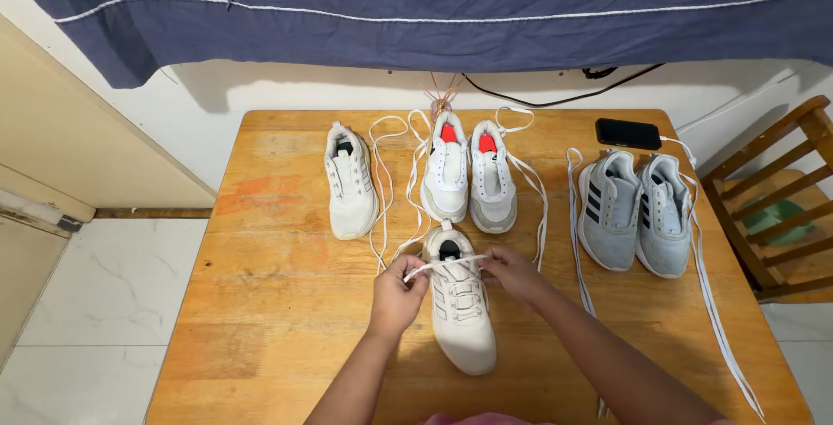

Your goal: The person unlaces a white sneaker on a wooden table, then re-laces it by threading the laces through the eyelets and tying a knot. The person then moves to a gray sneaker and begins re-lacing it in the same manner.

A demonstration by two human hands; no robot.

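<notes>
On the wooden tabletop point(286, 304) a white sneaker point(462, 321) lies near the middle of the near edge, with its long axis running almost from the far edge to the near edge; the toe points toward the near edge and is turned a little to the right, and the heel opening faces the far edge. A white shoelace point(444, 263) is stretched across the top of this sneaker, just below the opening. The left hand point(396, 297) is closed with its fingers pinched on the left end of the shoelace, and the right hand point(512, 271) is closed in the same way on the right end, so the shoelace is pulled tight between the two hands. Beyond the sneaker, toward the far edge, a single white shoe point(350, 182) stands at the left, and a pair of white and grey shoes with red insoles point(469, 179) stands at the middle; loose white laces lie around them. Toward the right edge is a pair of grey shoes with dark stripes point(636, 209), with long white laces point(711, 304) beside them on the tabletop. A black phone point(628, 133) lies near the far right corner. A wooden chair point(781, 208) stands just beside the right edge.
</notes>
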